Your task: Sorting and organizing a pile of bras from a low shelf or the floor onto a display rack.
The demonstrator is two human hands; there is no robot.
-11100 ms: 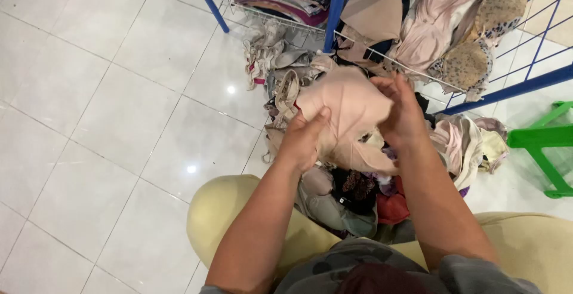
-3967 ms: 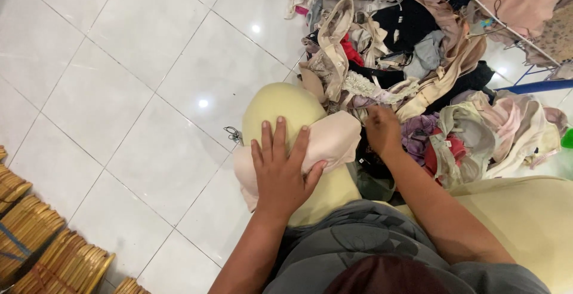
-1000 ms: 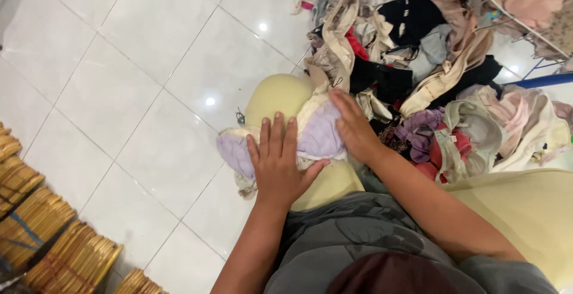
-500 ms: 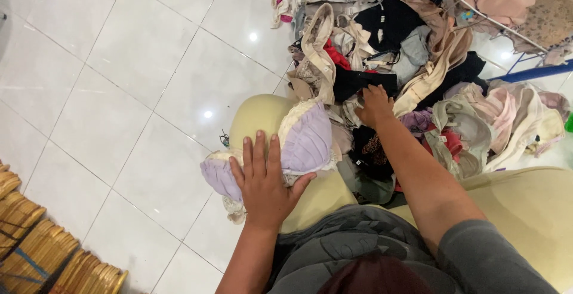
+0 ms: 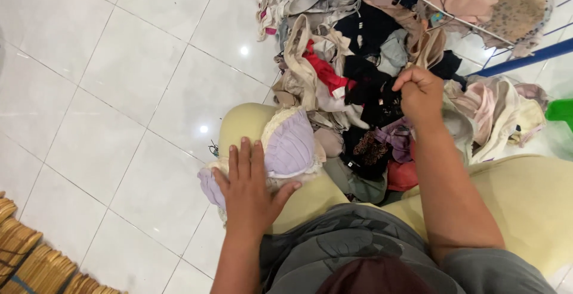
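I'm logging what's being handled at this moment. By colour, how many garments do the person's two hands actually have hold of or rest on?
Lilac ribbed padded bra, under the flat left hand on the pale yellow trouser knee: 1
Black fabric garment, gripped in the closed right hand above the pile: 1
Total: 2

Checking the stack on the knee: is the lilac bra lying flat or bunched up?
Flat: the lilac bra lies cups-up across the knee, pinned under the left hand.
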